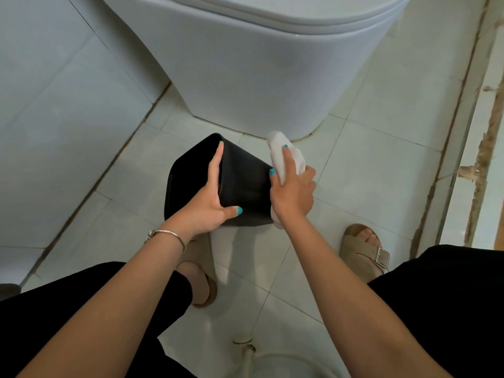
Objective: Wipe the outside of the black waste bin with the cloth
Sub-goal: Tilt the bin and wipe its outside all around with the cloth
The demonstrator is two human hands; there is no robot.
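I see a pale tiled floor with a big white toilet standing on it. The black waste bin is tipped up off the floor, just in front of the toilet. My left hand grips its edge. My right hand pinches the white cloth against the bin's side.

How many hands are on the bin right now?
2. The left hand grips the bin's near edge; the right hand presses the cloth against its right side.
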